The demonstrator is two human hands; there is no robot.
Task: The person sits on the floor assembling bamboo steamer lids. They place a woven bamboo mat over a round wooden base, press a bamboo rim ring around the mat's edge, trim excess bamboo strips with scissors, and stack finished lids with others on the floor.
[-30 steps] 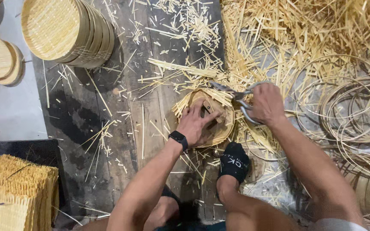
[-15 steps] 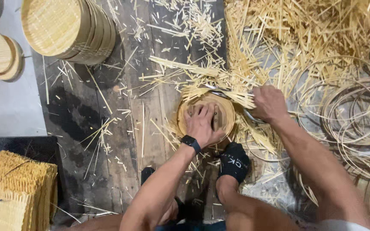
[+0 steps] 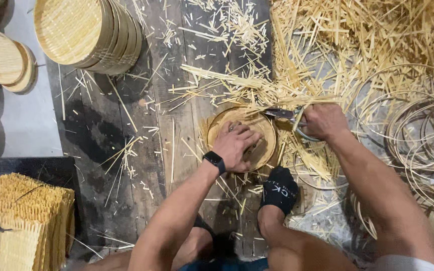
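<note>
A round woven bamboo tray [image 3: 264, 129] lies on the dark wooden floor in front of me. My left hand [image 3: 236, 144], a black watch on its wrist, presses flat on top of the tray with fingers spread. My right hand [image 3: 321, 120] grips metal shears [image 3: 283, 114], whose blades point left at the tray's upper right rim. My foot in a black sock [image 3: 279, 189] rests just below the tray. Cut bamboo strips lie all around the tray's edge.
A stack of finished round trays [image 3: 89, 31] lies at the upper left, with more trays [image 3: 3, 57] at the far left. Bundled bamboo sticks [image 3: 18, 221] sit at the lower left. A heap of bamboo strips [image 3: 367, 40] and bamboo hoops [image 3: 418, 135] fill the right.
The strips that stuck out around the tray's rim are trimmed away. My left hand has turned on the tray, and the shears have shifted along its upper right edge.
</note>
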